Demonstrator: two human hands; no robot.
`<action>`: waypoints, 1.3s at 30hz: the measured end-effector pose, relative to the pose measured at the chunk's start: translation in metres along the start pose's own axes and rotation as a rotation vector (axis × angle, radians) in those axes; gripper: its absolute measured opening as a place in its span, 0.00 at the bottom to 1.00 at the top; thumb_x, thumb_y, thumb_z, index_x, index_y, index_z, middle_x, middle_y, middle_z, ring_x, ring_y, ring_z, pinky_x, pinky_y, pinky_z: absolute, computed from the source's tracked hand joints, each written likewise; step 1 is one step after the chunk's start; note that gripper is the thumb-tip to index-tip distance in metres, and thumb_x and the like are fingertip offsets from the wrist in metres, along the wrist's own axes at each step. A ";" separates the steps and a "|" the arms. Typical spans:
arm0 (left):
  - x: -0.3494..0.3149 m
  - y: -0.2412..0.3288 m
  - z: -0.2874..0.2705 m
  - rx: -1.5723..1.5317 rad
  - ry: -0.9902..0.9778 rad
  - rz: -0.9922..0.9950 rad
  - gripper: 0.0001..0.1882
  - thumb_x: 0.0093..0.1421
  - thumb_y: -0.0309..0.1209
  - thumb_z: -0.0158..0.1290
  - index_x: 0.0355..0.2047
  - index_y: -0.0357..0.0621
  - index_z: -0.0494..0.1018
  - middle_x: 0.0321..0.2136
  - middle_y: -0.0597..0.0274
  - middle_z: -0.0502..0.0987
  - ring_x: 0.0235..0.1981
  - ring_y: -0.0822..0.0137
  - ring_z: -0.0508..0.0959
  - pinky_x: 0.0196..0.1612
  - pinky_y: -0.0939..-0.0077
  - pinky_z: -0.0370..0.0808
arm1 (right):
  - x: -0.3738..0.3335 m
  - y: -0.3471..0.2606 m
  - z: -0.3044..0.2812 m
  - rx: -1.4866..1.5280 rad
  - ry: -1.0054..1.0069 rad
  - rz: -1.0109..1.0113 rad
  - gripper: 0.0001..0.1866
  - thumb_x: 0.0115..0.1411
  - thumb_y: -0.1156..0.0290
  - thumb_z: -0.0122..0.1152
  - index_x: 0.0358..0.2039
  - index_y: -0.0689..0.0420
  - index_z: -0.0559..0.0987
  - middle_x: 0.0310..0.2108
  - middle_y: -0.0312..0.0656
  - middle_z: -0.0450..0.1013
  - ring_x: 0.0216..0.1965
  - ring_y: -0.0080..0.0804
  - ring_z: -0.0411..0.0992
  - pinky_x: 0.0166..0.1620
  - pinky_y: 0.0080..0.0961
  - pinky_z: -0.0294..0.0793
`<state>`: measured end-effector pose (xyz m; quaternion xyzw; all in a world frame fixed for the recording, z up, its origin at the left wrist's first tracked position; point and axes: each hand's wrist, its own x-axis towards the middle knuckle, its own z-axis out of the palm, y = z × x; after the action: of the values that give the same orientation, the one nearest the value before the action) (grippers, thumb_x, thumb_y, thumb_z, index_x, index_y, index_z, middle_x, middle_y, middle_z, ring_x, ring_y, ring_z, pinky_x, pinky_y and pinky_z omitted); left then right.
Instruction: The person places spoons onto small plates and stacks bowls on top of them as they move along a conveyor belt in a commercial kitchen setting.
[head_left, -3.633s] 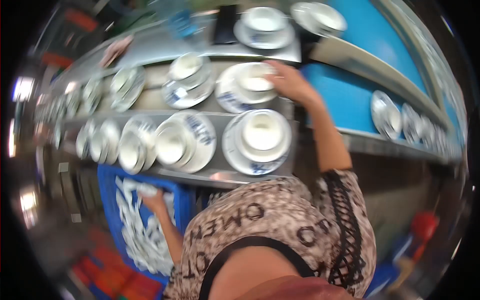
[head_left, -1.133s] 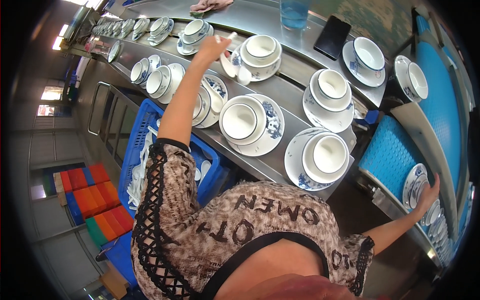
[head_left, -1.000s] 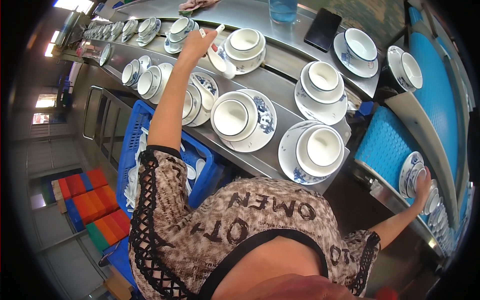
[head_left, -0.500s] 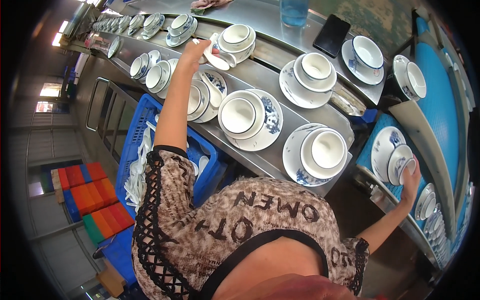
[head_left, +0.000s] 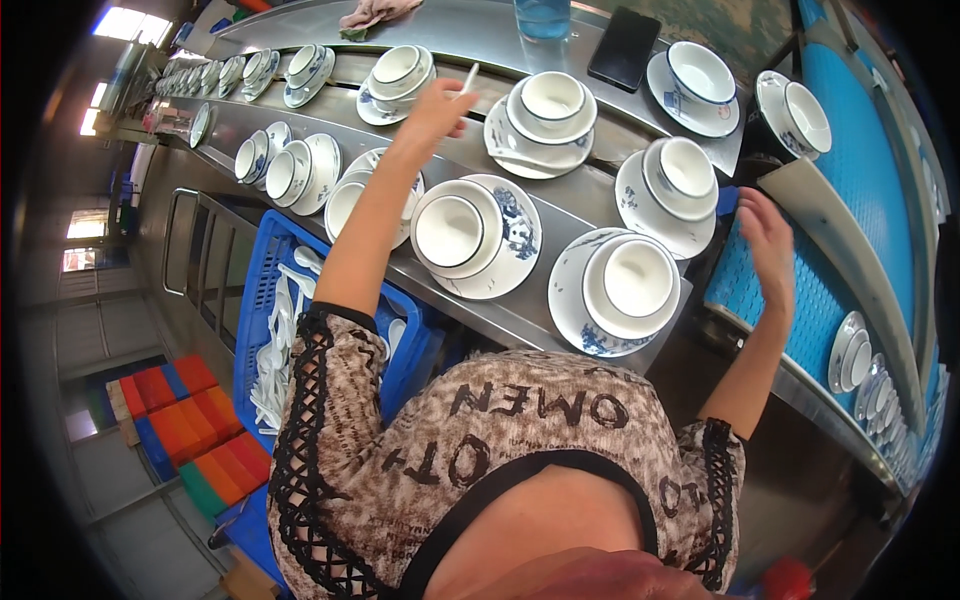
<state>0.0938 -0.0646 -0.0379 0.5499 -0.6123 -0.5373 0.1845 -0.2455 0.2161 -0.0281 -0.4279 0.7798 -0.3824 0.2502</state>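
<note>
White slim-handled spoon [head_left: 470,79]: it sat in the bare left hand [head_left: 432,122], over the steel tabletop [head_left: 575,238], with only its handle showing.
Left fingers: they were curled and clamped on the spoon.
Left hand's neighbours: a blue-rimmed white bowl stack [head_left: 395,82] stood just behind it; to its right, a blue-patterned white plate with nested bowls [head_left: 545,115] bore another white spoon [head_left: 515,160].
Right hand [head_left: 767,248]: it was raised, its fingers stretched out and clasping nothing, just beside a white plate carrying two nested bowls [head_left: 670,185]; touch could not be told.
Front row: two larger white table settings with blue decoration [head_left: 622,290] stood near the edge.
Blue plastic crate [head_left: 263,262]: it held loose white spoons [head_left: 275,360].
Blue textured belt [head_left: 800,308]: it carried more stacked white crockery [head_left: 852,355].
Back ledge: a black phone [head_left: 625,48] lay near a blue-tinted cup [head_left: 543,20].
</note>
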 end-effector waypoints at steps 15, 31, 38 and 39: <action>-0.061 0.039 0.093 0.058 -0.548 0.071 0.23 0.52 0.35 0.51 0.47 0.37 0.64 0.28 0.63 0.70 0.28 0.74 0.70 0.27 0.83 0.68 | -0.122 0.279 -0.262 -0.792 0.683 0.687 0.23 0.47 0.62 0.57 0.38 0.70 0.74 0.34 0.57 0.73 0.37 0.50 0.71 0.43 0.37 0.68; -0.049 0.031 0.093 0.065 -0.464 -0.037 0.27 0.51 0.35 0.53 0.50 0.37 0.61 0.32 0.58 0.68 0.27 0.71 0.71 0.27 0.79 0.72 | -0.087 0.149 -0.116 0.441 0.560 0.271 0.21 0.49 0.78 0.52 0.47 0.64 0.69 0.40 0.43 0.70 0.40 0.29 0.70 0.43 0.23 0.70; -0.044 0.022 0.090 -0.024 -0.352 -0.067 0.33 0.50 0.36 0.54 0.53 0.33 0.56 0.37 0.52 0.67 0.26 0.69 0.73 0.26 0.80 0.73 | -0.024 0.020 -0.001 0.450 0.278 0.193 0.20 0.49 0.81 0.47 0.45 0.64 0.70 0.38 0.41 0.71 0.39 0.26 0.69 0.45 0.22 0.68; -0.046 0.026 0.086 0.005 -0.375 -0.081 0.37 0.52 0.36 0.54 0.56 0.29 0.51 0.36 0.53 0.68 0.29 0.69 0.72 0.29 0.80 0.74 | -0.013 0.012 0.009 0.364 0.258 0.134 0.21 0.48 0.81 0.47 0.45 0.64 0.71 0.38 0.41 0.71 0.39 0.27 0.69 0.45 0.22 0.67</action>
<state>0.0264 0.0101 -0.0286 0.4649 -0.6147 -0.6357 0.0441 -0.2386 0.2277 -0.0421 -0.2703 0.7503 -0.5508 0.2461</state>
